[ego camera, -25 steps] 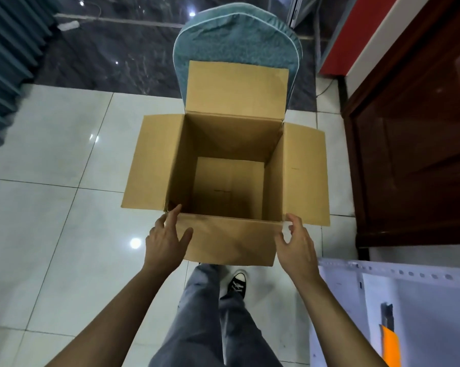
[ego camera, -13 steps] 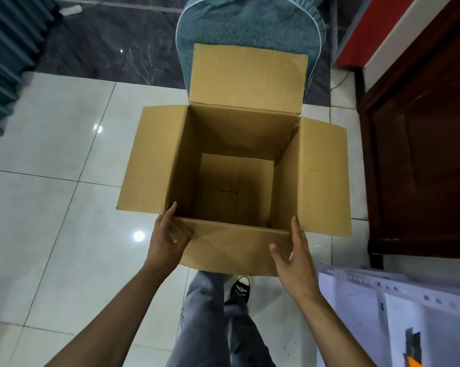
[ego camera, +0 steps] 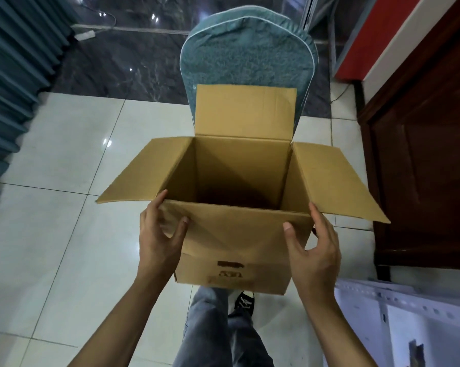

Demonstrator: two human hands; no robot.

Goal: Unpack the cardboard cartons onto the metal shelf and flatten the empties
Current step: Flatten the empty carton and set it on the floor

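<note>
An empty brown cardboard carton (ego camera: 236,239) is held up in front of me with all its top flaps spread open. Its inside is dark and nothing shows in it. Faint upside-down print marks its near face. My left hand (ego camera: 160,234) grips the near left corner, thumb on the folded-down near flap and fingers round the left side. My right hand (ego camera: 313,250) grips the near right corner the same way, thumb on the front and fingers along the right side.
A teal padded chair (ego camera: 247,49) stands just behind the carton. A dark wooden cabinet (ego camera: 430,168) fills the right. White perforated sheets (ego camera: 409,321) lie at the bottom right. Blue curtain folds (ego camera: 11,88) hang at the left. My leg and shoe (ego camera: 243,304) are below.
Both hands have closed onto the near corners, and the carton has risen and tilted so its printed near face shows. Its bottom panel has gone into shadow.
</note>
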